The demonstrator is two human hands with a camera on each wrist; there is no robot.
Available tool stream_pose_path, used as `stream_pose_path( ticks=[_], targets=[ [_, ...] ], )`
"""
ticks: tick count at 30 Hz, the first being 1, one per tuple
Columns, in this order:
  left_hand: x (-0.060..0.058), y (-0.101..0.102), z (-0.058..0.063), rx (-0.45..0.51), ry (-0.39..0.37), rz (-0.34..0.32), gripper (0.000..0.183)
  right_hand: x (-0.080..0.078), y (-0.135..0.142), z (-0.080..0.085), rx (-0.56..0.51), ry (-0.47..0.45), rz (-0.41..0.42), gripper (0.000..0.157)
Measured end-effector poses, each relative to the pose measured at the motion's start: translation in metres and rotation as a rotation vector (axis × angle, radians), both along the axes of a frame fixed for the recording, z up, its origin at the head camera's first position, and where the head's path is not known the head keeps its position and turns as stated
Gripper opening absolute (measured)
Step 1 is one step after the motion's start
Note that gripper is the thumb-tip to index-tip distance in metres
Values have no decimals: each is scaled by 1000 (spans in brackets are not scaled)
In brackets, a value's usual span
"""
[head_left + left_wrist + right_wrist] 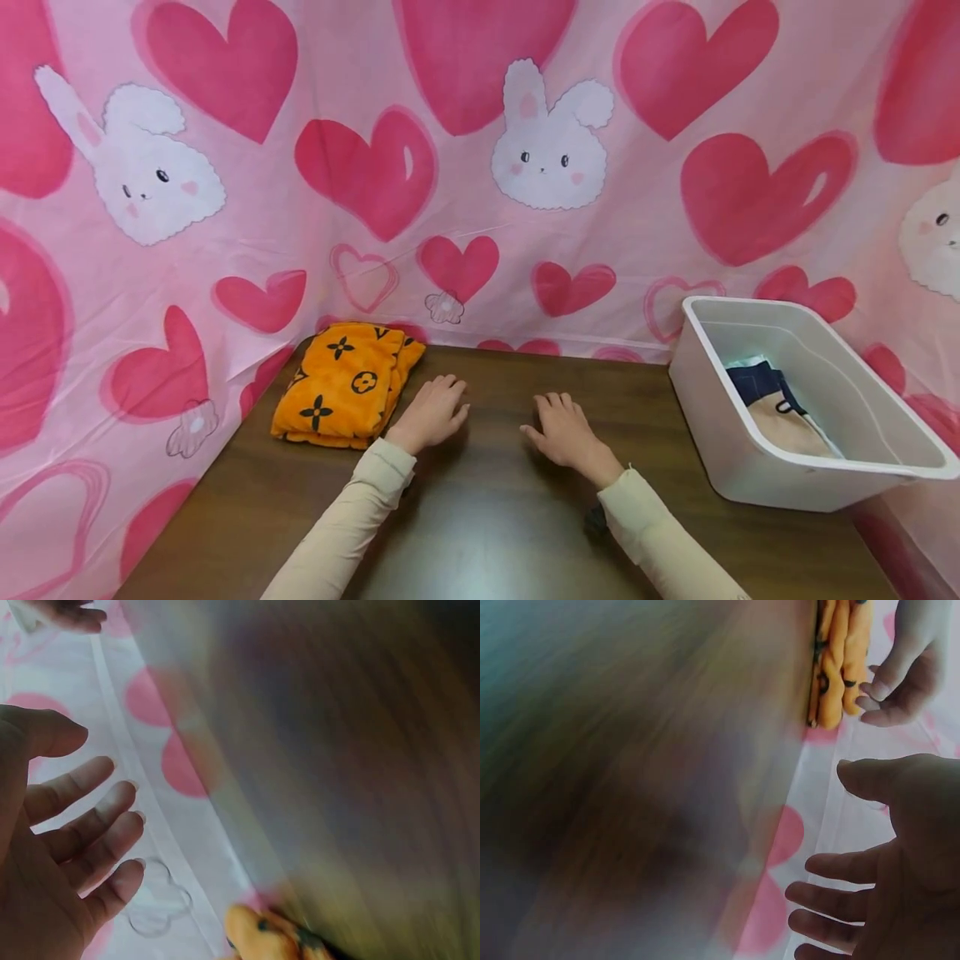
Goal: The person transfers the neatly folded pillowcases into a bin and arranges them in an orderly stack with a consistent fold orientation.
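My left hand point(433, 413) is held over the table, its fingers loosely bent and nothing in them. Just left of it lies a folded orange plush cloth point(341, 387) with black flower-like marks. My right hand point(566, 433) hovers over the middle of the table, also holding nothing. In the left wrist view the left hand's fingers point(112, 836) are spread apart, with a corner of the orange cloth point(259, 934) below. The right wrist view shows the right hand point(900, 855) with relaxed fingers, and the cloth's folded layers point(840, 664) at the top.
A white plastic bin point(712, 417) stands at the table's right side. Inside it lies a folded navy and beige fabric item point(780, 408). A pink curtain point(465, 217) with hearts and rabbits hangs behind and beside the brown wooden table point(480, 533).
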State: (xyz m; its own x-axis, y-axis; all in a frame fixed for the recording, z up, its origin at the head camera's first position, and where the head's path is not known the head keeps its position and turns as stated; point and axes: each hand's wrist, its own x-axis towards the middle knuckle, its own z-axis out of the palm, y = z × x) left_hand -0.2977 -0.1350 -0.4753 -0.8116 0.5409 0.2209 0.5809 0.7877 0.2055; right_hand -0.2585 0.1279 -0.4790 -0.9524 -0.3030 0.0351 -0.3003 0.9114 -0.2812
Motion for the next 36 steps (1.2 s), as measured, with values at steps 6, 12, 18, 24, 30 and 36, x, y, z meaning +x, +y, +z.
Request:
stream_pose_path(
  ticks=[6,12,18,24,30,36],
  targets=[
    [5,-32,5,81,-26,50,33,-9,-31,1,4,-32,33,60],
    [10,-71,11,167,27,134,23,-18,-60,1,49,-37,103,60],
    [6,-104,26,211,46,199,24,-28,-81,7,97,-41,149,61],
    [-6,-141,35,197,57,248,22,-38,-104,16,102,-70,197,62],
    [-19,-175,31,188,28,297,25,-48,-132,16,83,-138,220,67],
    [-30,-201,14,211,-39,370,33,-52,-158,8,-6,-189,232,66]
  ],
)
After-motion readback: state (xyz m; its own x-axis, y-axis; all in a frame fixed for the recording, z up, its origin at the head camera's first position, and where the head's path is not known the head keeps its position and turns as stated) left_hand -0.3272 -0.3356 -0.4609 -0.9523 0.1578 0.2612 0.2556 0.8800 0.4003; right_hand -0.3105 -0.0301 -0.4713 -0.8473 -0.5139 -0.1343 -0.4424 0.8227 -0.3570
